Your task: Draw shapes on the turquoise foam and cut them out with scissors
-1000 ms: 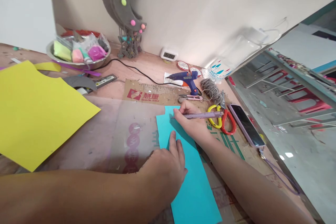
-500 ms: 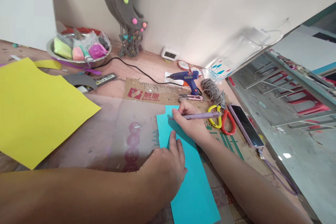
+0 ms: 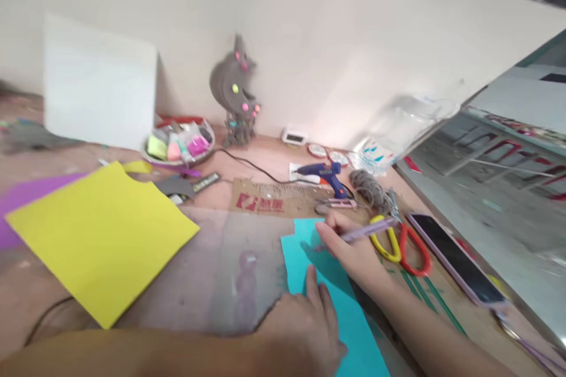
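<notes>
A long turquoise sheet (image 3: pixel 360 336) lies on the work surface, notched at its far left corner. My right hand (image 3: pixel 354 250) is closed around a light purple pen (image 3: pixel 369 228), its tip end near the upper part of the sheet. My left hand (image 3: pixel 305 321) rests on the sheet just below, fingers extended and pointing away from me, with nothing held. To the left lies a big yellow sheet (image 3: pixel 106 241), partly over a purple sheet (image 3: pixel 30 200). The view is slightly blurred.
Yellow-and-red-handled scissors (image 3: pixel 414 250) and a phone (image 3: pixel 457 256) lie right of my right hand. Beyond are a blue glue gun (image 3: pixel 325 174), grey yarn (image 3: pixel 369 188), a bowl of coloured packets (image 3: pixel 177 144), a small clock (image 3: pixel 295 136) and a grey moon ornament (image 3: pixel 234 85).
The view has shifted, so everything sits lower and further right, and more of the left side shows. The pen looks more tilted. Both hands keep nearly the same place on the turquoise sheet.
</notes>
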Demonstrator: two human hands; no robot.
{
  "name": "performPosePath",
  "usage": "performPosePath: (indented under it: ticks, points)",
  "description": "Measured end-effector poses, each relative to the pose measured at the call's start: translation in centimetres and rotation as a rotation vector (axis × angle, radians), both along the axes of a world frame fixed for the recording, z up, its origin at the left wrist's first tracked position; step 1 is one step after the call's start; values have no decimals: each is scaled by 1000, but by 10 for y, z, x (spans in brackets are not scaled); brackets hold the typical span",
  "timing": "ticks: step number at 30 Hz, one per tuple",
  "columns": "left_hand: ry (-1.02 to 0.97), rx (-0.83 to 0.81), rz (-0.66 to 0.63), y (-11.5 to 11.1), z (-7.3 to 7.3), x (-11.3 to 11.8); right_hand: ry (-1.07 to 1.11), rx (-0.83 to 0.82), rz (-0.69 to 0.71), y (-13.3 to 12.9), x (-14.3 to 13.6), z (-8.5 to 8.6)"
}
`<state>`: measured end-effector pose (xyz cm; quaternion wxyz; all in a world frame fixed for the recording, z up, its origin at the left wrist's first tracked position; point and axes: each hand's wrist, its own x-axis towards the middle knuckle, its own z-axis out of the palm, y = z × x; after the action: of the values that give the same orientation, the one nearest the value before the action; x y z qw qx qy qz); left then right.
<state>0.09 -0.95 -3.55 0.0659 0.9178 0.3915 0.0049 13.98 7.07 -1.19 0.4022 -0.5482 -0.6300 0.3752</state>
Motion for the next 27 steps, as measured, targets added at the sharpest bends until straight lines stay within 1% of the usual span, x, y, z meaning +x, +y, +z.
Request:
performPosePath:
  ticks: [2, 4, 6, 8, 11, 13, 14, 16, 17, 19, 21, 24, 27]
  points:
    - [-53, 31, -91, 14, 2, -2, 73, -27, 13, -4, 6, 10]
    - [-76, 75, -102, 27, 10, -6, 119, -42, 66, -8, 14, 20]
    - [-122, 83, -95, 36, 17, -11, 152, -30, 109, -14, 20, 26]
    - [-236, 48, -122, 41, 20, -14, 147, -34, 151, -20, 22, 29]
    - [-419, -8, -184, 44, 21, -18, 95, -91, 203, -26, 17, 31]
    - [-476, -24, -200, 45, 21, -19, 76, -104, 207, -28, 10, 32]
    - [-490, -24, -194, 45, 21, -19, 97, -86, 201, -28, 8, 34]
    - [-505, -17, -166, 45, 22, -19, 245, -44, 158, -29, 5, 41]
    - [-503, -11, -152, 45, 23, -19, 363, -33, 126, -29, 5, 45]
    - [-485, -6, -143, 44, 23, -19, 621, -105, 39, -30, 6, 56]
    - [-472, -3, -155, 45, 23, -19, 779, -164, -6, -31, 8, 64]
    - [-490, 6, -190, 45, 23, -20, 883, -198, -17, -30, 12, 70]
    - [-524, -23, -207, 44, 24, -20, 857, -190, -28, -28, 15, 72]
